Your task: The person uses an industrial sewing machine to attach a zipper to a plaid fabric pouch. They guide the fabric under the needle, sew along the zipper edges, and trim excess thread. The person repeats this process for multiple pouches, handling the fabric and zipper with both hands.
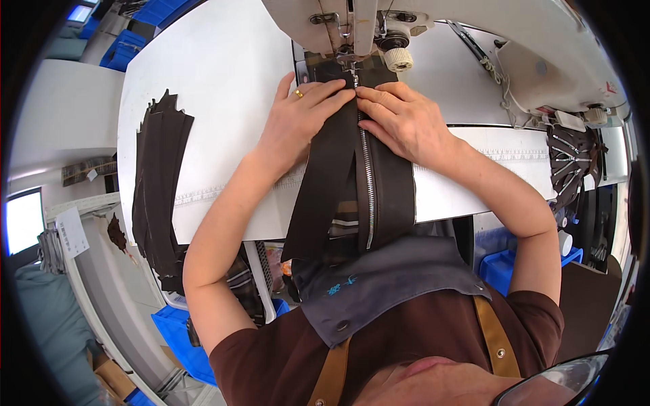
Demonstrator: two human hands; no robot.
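OK, zip (367, 162) runs down btwn my hands: long axis pts to & from me, far end up at the presser foot (352, 66), near end twd my chest, a touch right. Silvery teeth on dark cloth (396, 183), which hangs past the bench (217, 101) edge below my hands. L hand (301, 115) lies flat on cloth, fingers spread, nothing gripped; R hand (406, 125) has fingers bent, tips right at the zip; pinching or just pressing, can't tell. Sewing machine (332, 34) sits just beyond both. Writing: small blue stitched chars on the apron (406, 277), below my hands; ruler strip (200, 195) w/ printed marks, runs crosswise either side. Dark strips (159, 169) pile up left of L hand; more zips (572, 159) bunched well off to the R.
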